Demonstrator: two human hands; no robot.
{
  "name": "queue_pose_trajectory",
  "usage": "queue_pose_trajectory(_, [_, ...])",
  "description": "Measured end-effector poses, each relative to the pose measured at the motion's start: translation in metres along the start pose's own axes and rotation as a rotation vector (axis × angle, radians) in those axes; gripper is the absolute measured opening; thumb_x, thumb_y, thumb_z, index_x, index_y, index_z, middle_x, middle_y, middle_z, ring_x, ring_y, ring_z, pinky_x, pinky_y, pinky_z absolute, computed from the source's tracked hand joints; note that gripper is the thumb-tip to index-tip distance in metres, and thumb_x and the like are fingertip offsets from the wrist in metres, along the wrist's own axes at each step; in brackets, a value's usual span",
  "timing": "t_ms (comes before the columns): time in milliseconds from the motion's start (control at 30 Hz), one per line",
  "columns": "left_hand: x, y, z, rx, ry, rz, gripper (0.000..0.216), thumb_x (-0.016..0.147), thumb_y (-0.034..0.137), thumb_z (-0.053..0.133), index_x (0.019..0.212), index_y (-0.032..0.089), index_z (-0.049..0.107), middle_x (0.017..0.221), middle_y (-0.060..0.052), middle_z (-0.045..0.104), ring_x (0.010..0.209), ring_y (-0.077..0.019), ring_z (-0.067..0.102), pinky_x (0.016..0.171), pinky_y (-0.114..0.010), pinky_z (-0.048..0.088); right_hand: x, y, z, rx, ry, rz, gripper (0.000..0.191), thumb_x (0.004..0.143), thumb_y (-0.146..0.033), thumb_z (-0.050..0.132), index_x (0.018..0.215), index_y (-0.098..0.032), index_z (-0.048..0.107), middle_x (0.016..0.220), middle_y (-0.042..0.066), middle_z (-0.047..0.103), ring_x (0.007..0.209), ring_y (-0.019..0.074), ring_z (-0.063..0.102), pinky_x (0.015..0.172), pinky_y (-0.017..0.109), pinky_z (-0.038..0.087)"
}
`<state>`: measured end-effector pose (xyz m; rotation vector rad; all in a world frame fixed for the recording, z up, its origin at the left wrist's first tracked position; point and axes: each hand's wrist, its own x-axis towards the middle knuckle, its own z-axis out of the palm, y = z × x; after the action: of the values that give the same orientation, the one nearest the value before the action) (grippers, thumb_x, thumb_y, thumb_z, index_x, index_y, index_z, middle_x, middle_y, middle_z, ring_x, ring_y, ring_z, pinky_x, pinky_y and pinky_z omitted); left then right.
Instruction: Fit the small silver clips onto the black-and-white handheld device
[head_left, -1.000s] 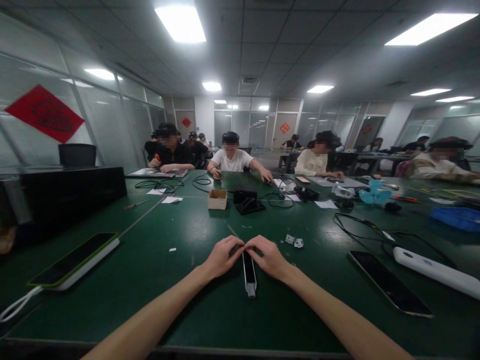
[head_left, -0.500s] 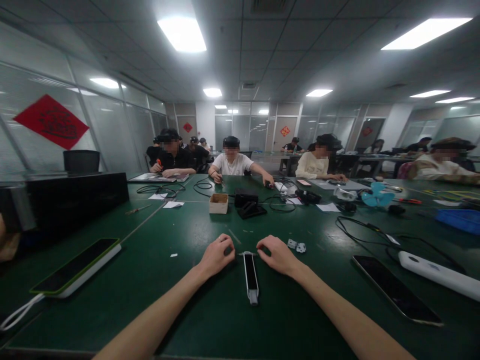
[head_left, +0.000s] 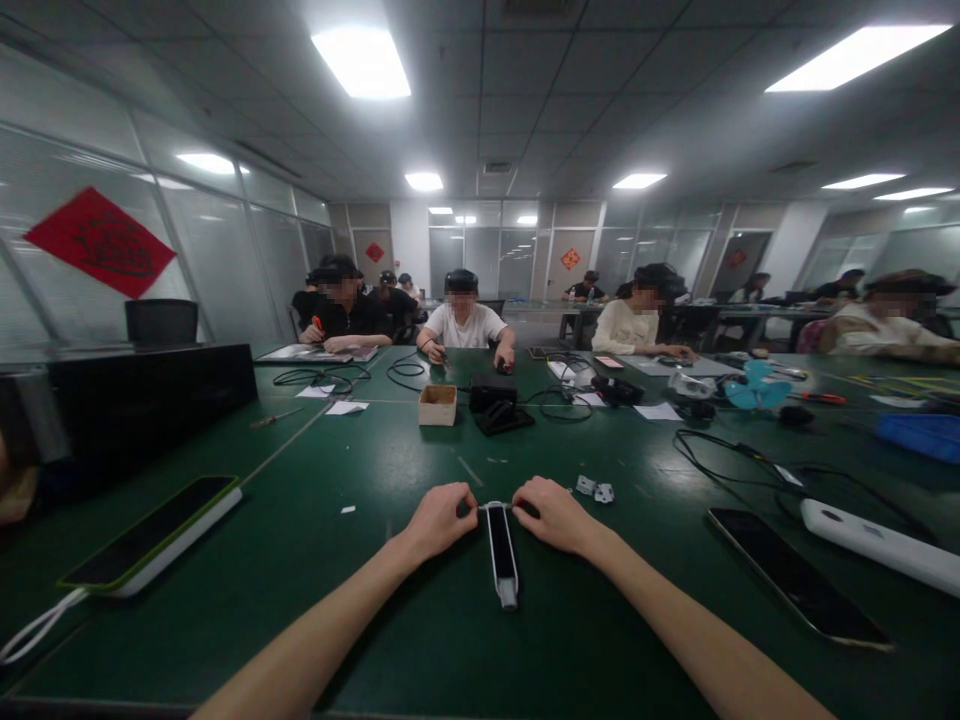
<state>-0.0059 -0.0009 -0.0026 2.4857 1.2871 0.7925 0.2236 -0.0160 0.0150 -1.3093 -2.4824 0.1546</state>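
Grip, left hand (head_left: 442, 518) and right hand (head_left: 553, 512): fingertips bunched to thumbs, one hand each side of the gadget's far end; whether anything is pinched cannot be told. Slim white gadget (head_left: 502, 553), dark-faced: flat on desk (head_left: 450, 655), long axis running away from the person, far end slightly left, grey tip pointing toward the person.

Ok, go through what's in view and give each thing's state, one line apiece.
Slim device: lying dark face up.
Left hand: fingers curled by the slim device, grip unclear.
Right hand: fingers curled across from it, grip unclear.
Black phone: face up, screen dark.
Green-edged phone: face up, screen dark.
Cardboard box: open-topped.
Blue fan: no visible spin blur.
Ceiling lights: lit.
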Motion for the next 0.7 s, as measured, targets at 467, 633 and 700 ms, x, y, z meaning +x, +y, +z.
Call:
queue_pose_trajectory(467, [0.0, 0.0012, -0.0015, -0.056, -0.037, -0.056, 0.008, 0.079, 0.024, 0.058, 0.079, 0.018, 0.062, 0.073, 0.001, 0.062, 0.066, -0.014, 0.056, 0.058, -0.023, 0.04, -0.0015, -0.0018, -0.0033, 0.024, -0.02, 0.015, 0.021, 0.089, -0.029, 0.047, 0.093, -0.018, 0.064, 0.09, 0.006, 0.062, 0.083, 0.0177, 0.054, 0.074, 0.032, 0.044])
queue_pose_trajectory(633, [0.0007, -0.0016, -0.001, -0.139, -0.046, -0.08, 0.012, 0.079, 0.028, 0.062, 0.085, 0.018, 0.062, 0.08, 0.001, 0.065, 0.066, -0.0133, 0.058, 0.061, -0.023, 0.043, -0.0016, -0.0024, -0.0046, 0.031, -0.025, 0.019, 0.021, 0.088, -0.029, 0.047, 0.093, -0.019, 0.065, 0.09, 0.005, 0.062, 0.082, 0.0172, 0.054, 0.074, 0.031, 0.044])
queue_pose_trajectory(700, [0.001, -0.0025, -0.0008, -0.168, -0.049, -0.069, 0.015, 0.078, 0.028, 0.063, 0.09, 0.019, 0.062, 0.085, 0.001, 0.066, 0.068, -0.0133, 0.059, 0.062, -0.023, 0.044, -0.0017, -0.0025, -0.0051, 0.036, -0.023, 0.017, 0.021, 0.089, -0.029, 0.047, 0.093, -0.019, 0.065, 0.09, 0.005, 0.062, 0.082, 0.0171, 0.054, 0.073, 0.03, 0.044])
